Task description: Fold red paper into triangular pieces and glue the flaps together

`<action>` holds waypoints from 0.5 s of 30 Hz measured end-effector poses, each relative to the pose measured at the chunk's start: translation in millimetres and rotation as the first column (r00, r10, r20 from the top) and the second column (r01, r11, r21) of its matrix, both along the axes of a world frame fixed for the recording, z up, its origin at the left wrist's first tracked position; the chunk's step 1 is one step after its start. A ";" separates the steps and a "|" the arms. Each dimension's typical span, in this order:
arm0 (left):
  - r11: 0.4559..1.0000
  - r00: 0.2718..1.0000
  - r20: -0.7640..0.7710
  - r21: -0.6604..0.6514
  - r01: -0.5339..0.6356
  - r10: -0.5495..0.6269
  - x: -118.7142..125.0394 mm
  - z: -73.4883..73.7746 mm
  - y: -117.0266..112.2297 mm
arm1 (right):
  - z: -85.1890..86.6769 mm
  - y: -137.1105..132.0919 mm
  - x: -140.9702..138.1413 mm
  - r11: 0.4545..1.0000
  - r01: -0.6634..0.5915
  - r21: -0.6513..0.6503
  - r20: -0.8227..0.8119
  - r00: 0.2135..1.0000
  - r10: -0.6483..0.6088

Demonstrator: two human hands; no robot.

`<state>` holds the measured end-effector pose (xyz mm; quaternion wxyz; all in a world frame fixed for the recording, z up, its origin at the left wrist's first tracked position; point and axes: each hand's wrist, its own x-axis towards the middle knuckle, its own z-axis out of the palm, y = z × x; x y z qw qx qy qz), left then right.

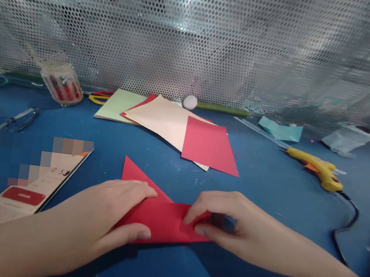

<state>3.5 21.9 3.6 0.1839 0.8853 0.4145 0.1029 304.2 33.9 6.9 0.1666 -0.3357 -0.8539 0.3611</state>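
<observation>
A folded sheet of red paper [161, 221] lies on the blue table in front of me, with a pointed flap standing out at its upper left. My left hand [119, 207] rests on the paper's left part, thumb and fingers apart, pressing it down. At the paper's right end, my right hand [219, 214] pinches the folded edge between thumb and fingers. Part of the paper is hidden under both hands.
Behind the paper lie cream sheets [163, 118], a pink-red square [207, 143] and pale green paper [122, 104]. A phone [30, 187] is at left, near a tilted jar [62, 83]. A yellow glue gun [316, 168] with a black cord sits right.
</observation>
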 end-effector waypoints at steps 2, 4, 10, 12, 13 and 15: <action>0.998 1.000 -0.005 -0.065 0.017 -0.017 0.0 2.1 1.9 | -1.8 -1.4 -1.8 1.000 0.024 -0.010 0.004 1.000 -0.024; 0.995 0.999 -0.020 -0.101 0.025 -0.027 0.1 3.2 3.8 | -4.3 -2.4 -3.3 0.999 0.041 -0.019 0.006 0.999 -0.041; 0.989 0.992 -0.024 -0.088 0.122 -0.124 -3.1 1.3 9.8 | -6.2 -4.7 -4.5 0.996 0.072 -0.053 0.023 0.997 -0.070; 0.984 0.986 -0.019 -0.066 0.165 -0.166 -3.8 1.3 11.5 | -5.7 -4.7 -4.9 0.995 0.072 -0.062 0.020 0.997 -0.071; 0.983 0.984 -0.016 -0.049 0.179 -0.180 -3.7 1.5 12.1 | -5.6 -4.5 -5.2 0.995 0.071 -0.066 0.017 0.997 -0.070; 0.980 0.980 -0.006 -0.015 0.196 -0.197 -3.1 1.9 12.6 | -6.3 -3.7 -5.8 0.995 0.070 -0.071 0.011 0.998 -0.070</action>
